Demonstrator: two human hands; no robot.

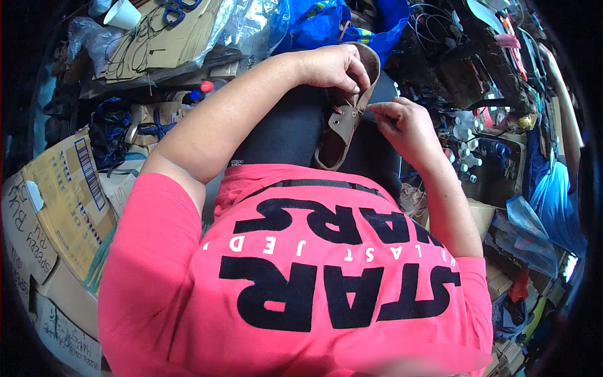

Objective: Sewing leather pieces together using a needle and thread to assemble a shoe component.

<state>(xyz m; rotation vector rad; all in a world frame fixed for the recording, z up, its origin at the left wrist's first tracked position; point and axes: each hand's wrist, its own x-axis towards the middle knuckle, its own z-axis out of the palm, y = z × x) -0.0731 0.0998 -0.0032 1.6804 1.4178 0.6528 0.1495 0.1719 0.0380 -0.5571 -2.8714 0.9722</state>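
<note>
A tan-brown leather shoe (342,124) lies lengthwise over my dark-trousered lap, its open inside facing up. Eyelets show on its near flap. My left hand (336,68) is over the far part of the shoe with its fingers curled down onto the upper, gripping it. Close to the shoe's right edge is my right hand (407,127), thumb and forefinger drawn together in a pinch. Whatever sits between those fingertips is too small to make out. A thin reddish strand shows by the flap, near the left fingertips.
Beyond my knees lie a blue bag (311,22) and clear plastic. Cardboard sheets (164,53), blue-handled scissors (173,14) and a white cup (122,14) are at far left. Cardboard boxes (66,201) stand left. Small bottles (468,154) stand right, near another person in blue (556,201).
</note>
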